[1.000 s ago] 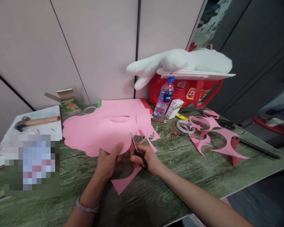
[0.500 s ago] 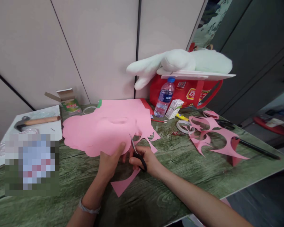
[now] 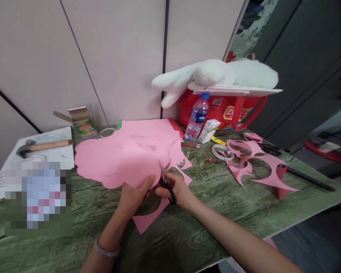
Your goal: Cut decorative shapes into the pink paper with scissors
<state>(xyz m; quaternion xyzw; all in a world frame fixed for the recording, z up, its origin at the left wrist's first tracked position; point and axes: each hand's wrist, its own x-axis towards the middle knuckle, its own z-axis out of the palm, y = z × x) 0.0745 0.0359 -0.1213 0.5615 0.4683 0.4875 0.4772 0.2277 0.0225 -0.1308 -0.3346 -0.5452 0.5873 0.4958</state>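
Note:
My left hand (image 3: 138, 192) grips the near edge of a pink paper sheet (image 3: 125, 161), thumb on top and the other fingers hidden beneath. Closed around the black handles of a pair of scissors (image 3: 167, 185) is my right hand (image 3: 176, 189). The blades lie at the right edge of the sheet, close to my left thumb. A curved pink offcut (image 3: 150, 219) hangs or lies below my hands; I cannot tell whether it is still joined to the sheet. Flat behind the held piece are more pink sheets (image 3: 153, 127).
On the left, a hammer (image 3: 49, 145) rests on a white board (image 3: 69, 155) near an opened green box (image 3: 85, 127). Rightward stand a water bottle (image 3: 197, 118), a small white carton (image 3: 209, 131), a tape roll (image 3: 221, 152) and pink scraps (image 3: 261, 161). A red bag (image 3: 216, 110) is behind.
The scissors and my right hand have shifted slightly, with the blades a little further right along the edge. The paper's right part now curls upward differently. My left hand has moved slightly right.

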